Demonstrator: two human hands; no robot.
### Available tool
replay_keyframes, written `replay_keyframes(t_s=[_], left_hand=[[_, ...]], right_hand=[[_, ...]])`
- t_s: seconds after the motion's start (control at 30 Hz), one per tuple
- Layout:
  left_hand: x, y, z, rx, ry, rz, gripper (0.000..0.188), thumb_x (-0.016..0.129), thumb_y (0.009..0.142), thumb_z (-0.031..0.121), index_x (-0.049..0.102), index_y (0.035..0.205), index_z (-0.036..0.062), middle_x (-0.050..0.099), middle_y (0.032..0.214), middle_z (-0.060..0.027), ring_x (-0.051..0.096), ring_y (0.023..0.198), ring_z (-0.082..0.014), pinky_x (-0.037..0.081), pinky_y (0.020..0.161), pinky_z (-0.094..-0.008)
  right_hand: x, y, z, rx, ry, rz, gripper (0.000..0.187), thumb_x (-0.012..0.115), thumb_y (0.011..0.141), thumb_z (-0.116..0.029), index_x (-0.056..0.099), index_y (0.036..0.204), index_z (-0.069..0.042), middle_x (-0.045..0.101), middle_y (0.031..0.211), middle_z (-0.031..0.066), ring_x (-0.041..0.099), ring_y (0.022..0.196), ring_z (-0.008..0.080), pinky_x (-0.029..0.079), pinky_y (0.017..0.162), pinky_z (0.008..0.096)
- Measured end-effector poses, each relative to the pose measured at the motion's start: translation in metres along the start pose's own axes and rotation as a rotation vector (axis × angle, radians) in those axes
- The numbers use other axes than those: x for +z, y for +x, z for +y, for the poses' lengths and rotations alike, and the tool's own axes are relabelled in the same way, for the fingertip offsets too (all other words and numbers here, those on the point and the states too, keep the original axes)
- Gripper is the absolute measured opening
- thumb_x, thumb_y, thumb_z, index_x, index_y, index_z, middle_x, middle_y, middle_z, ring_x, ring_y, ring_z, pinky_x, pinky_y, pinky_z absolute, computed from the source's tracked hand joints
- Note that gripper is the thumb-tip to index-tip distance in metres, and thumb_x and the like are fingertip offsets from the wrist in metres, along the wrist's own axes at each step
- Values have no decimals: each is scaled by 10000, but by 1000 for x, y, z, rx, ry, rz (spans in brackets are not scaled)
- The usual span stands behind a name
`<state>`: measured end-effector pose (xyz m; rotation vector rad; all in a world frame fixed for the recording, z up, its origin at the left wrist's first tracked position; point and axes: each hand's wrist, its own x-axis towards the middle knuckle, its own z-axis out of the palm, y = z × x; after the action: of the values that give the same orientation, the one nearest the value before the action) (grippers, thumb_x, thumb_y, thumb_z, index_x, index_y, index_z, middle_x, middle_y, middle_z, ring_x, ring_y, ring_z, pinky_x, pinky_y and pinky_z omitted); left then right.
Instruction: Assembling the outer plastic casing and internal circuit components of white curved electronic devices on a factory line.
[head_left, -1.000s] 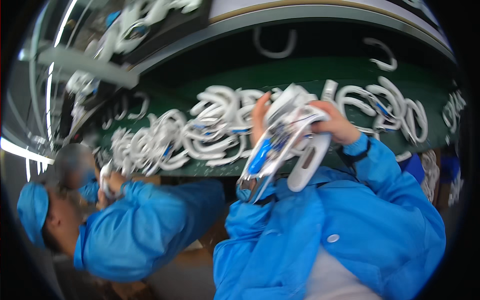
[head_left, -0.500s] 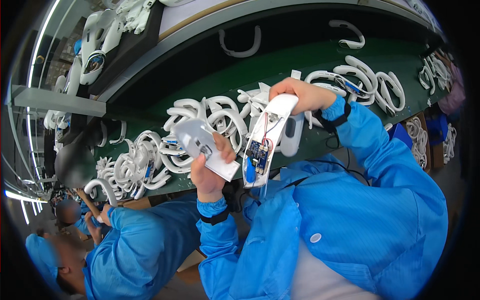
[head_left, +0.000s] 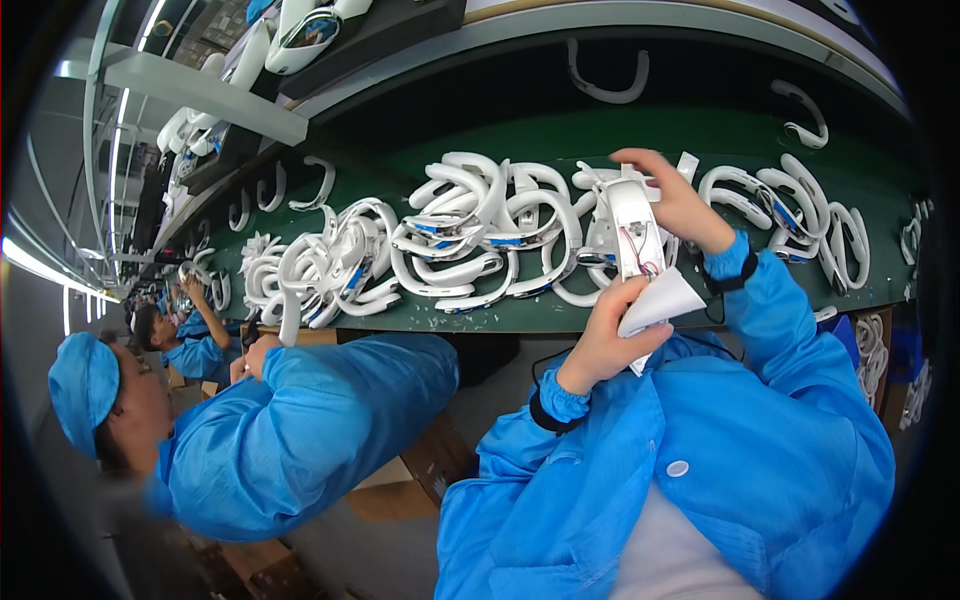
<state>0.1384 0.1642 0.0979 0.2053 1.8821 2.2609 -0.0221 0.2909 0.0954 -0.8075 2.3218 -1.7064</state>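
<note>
My left hand (head_left: 612, 340) is closed on a smooth white cover piece (head_left: 662, 302), with the thumb and fingers on its near edges. The cover lies over the lower part of a long white plastic housing (head_left: 632, 208) and hides the circuit board end. Red and dark wires (head_left: 638, 252) show in the housing just above the cover. At the housing's far end, my right hand (head_left: 684, 203) curls round it, thumb side against its edge and the forefinger stretched across the top. Both wrists have black bands.
Piles of white U-shaped housings (head_left: 480, 235) crowd the green bench (head_left: 450, 318) to the left, and more (head_left: 795, 215) lie to the right. A co-worker in blue (head_left: 300, 430) sits close on my left. Boxes with white parts (head_left: 872, 350) stand at the lower right.
The left hand has brought the cover to the right, over the housing's lower part. The right hand and housing now stand more upright, and the view has swung left.
</note>
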Motion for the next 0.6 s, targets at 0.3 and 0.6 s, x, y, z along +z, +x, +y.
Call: replay_keyframes(t_s=[0.3,0.6], left_hand=[[8,-1,3,4,-228,388,592,498,854,521,512,1143,4,544,890,-32,515,836,-131,422,753,-273],[-10,-16,-8,218,-174,648,681,551,830,505,416,1100,-105,549,1019,-197,606,880,-260,508,793,-372]], right_hand=[[51,-51,-21,371,1481,-453,653,266,939,-542,485,1217,7,601,1088,158,586,1009,248,444,915,362],[58,-46,-10,392,1489,-210,653,127,946,-566,468,1167,-56,533,771,80,554,783,215,478,706,328]])
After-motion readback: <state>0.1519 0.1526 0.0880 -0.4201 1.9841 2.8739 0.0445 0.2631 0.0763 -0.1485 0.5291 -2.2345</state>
